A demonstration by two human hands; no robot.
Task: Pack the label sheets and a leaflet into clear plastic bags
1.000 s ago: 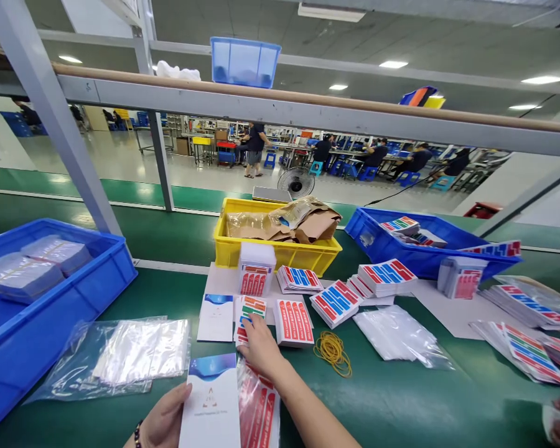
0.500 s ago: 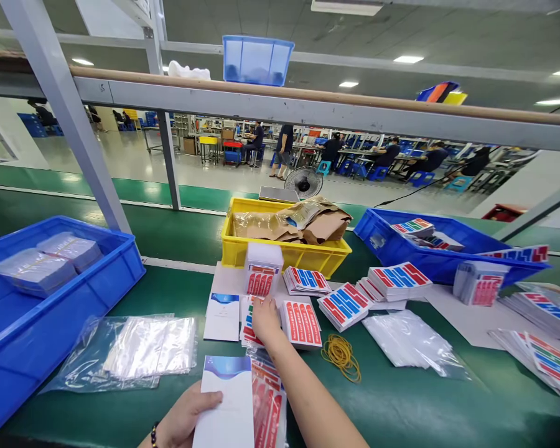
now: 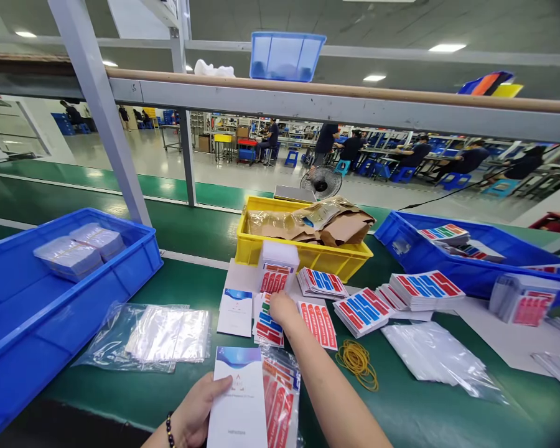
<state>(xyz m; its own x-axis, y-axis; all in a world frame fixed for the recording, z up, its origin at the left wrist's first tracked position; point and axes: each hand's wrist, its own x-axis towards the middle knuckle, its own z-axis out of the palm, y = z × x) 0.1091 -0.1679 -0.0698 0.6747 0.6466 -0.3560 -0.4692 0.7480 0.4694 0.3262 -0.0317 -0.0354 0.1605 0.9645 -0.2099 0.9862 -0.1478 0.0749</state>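
My left hand [image 3: 200, 404] grips a white instruction booklet [image 3: 237, 398] with a blue top, thumb flat on its front. Just right of it lies a clear plastic bag [image 3: 280, 398] with red-printed cards inside. Stretched forward, my right hand [image 3: 284, 308] is at the upper right edge of a striped red, blue and green card [image 3: 268, 323]. Its fingers are mostly hidden behind the hand. Beyond it stands an upright stack of cards [image 3: 277, 267]; to its right lies a stack of red-printed cards [image 3: 318, 325]. Another blue-topped booklet [image 3: 234, 313] lies to the left.
Blue bins stand at left [image 3: 74, 305] and right [image 3: 401, 242]; a yellow bin [image 3: 303, 252] with brown paper is behind. Rubber bands [image 3: 357, 364], a plastic bag pile [image 3: 441, 354], clear bags [image 3: 168, 336] and striped card stacks [image 3: 361, 311] surround the hands. A shelf beam [image 3: 308, 102] crosses above.
The view has swung left, so things appear further right. The booklet in my left hand is tilted less, and its print shows. My right hand stays by the striped card.
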